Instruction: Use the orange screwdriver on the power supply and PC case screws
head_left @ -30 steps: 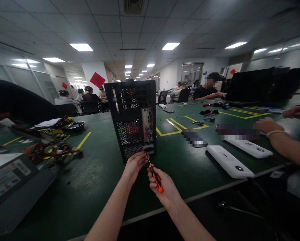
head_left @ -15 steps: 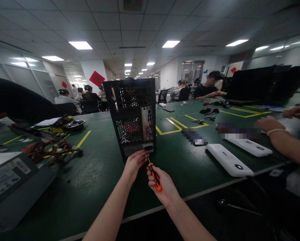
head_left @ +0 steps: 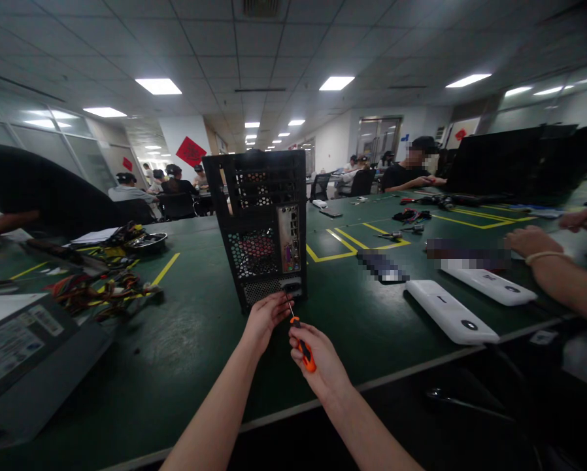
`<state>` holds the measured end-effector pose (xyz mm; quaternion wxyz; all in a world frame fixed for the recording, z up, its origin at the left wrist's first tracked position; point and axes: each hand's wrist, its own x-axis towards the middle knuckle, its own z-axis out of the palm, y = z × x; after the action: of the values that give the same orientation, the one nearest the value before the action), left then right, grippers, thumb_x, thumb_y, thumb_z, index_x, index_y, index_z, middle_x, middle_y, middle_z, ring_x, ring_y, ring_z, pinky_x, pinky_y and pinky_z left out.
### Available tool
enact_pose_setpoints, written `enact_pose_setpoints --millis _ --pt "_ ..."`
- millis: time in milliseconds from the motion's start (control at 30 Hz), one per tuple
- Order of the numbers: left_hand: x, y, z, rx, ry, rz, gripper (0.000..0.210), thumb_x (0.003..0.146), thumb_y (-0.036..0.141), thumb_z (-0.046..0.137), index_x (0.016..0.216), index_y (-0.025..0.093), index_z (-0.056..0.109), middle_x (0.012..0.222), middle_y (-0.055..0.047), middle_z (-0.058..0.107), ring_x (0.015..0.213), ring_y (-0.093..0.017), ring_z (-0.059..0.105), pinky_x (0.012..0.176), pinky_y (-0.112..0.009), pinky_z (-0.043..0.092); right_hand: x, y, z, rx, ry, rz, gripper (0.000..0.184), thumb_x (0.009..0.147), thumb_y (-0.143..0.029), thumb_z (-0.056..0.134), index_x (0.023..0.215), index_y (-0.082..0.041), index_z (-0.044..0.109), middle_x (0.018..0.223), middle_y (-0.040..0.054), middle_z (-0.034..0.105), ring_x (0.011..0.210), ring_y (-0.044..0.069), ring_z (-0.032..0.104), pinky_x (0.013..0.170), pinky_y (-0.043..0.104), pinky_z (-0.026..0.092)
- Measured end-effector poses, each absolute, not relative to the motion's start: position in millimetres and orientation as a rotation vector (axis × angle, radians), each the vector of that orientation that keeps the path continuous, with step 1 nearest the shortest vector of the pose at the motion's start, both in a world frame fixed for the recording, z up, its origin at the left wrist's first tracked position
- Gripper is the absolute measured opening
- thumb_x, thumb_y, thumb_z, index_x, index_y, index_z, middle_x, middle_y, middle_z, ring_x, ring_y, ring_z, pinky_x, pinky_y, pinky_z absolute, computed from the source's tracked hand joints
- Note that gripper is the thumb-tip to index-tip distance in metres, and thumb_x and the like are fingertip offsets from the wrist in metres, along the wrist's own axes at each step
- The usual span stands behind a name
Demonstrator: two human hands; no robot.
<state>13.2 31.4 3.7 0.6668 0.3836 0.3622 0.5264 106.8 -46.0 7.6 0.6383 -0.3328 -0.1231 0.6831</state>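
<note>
A black computer tower case (head_left: 268, 222) stands upright on the green table with its back panel facing me. My right hand (head_left: 318, 356) is wrapped round the orange and black handle of a screwdriver (head_left: 305, 350). Its thin shaft points up and away, toward the case's lower right corner. My left hand (head_left: 268, 320) is at the bottom edge of the case, fingers pressed together around the screwdriver's tip. Whatever they pinch there is too small to make out.
A grey power supply unit (head_left: 19, 360) and bundled cables (head_left: 112, 288) lie to the left, near a metal bowl (head_left: 147, 242). White power banks (head_left: 450, 313) and a phone (head_left: 382, 267) are on the right. A co-worker's hand (head_left: 533, 242) rests at the right.
My right-hand fingers have shifted slightly on the screwdriver handle, while my left hand stays at the case's bottom edge. At far left, a person's forearm has come further into view.
</note>
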Motion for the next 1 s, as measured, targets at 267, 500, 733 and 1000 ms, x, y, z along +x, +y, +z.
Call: enact_pose_setpoints --millis 267,500,733,1000 --pt "11 33 3 0.868 0.775 1.181 0.021 0.069 0.017 0.058 0.087 0.008 0.061 0.100 -0.017 0.061 0.081 -0.018 0.061 0.070 -0.026 0.048 109 -47 13 -0.828 -0.219 1.615 0.006 0.071 -0.017 0.055 0.070 -0.011 0.055 0.056 -0.0002 0.052 0.044 0.004 0.045 0.036 0.011 0.034" --pt "9 34 3 0.848 0.787 1.209 0.023 0.069 0.017 0.057 0.090 0.009 0.060 0.101 -0.016 0.061 0.081 -0.017 0.061 0.069 -0.025 0.048 114 -46 10 -0.725 -0.232 1.740 0.019 0.080 -0.020 0.044 0.076 -0.006 0.057 0.055 0.0007 0.049 0.038 0.002 0.039 0.031 0.010 0.026" --pt "12 32 5 0.853 0.824 1.170 0.021 0.069 0.017 0.057 0.088 0.008 0.060 0.101 -0.017 0.061 0.082 -0.019 0.061 0.067 -0.025 0.049 117 -45 7 -0.616 -0.181 1.819 0.019 0.081 -0.019 0.042 0.076 -0.007 0.056 0.054 0.0000 0.046 0.036 0.001 0.036 0.029 0.009 0.023" --pt "13 33 4 0.856 0.779 1.166 0.020 0.071 0.017 0.055 0.088 0.008 0.059 0.101 -0.017 0.060 0.083 -0.019 0.061 0.069 -0.026 0.049 115 -44 7 -0.615 -0.190 1.793 0.021 0.082 -0.020 0.040 0.076 -0.007 0.055 0.055 -0.0004 0.046 0.036 0.001 0.034 0.028 0.009 0.022"
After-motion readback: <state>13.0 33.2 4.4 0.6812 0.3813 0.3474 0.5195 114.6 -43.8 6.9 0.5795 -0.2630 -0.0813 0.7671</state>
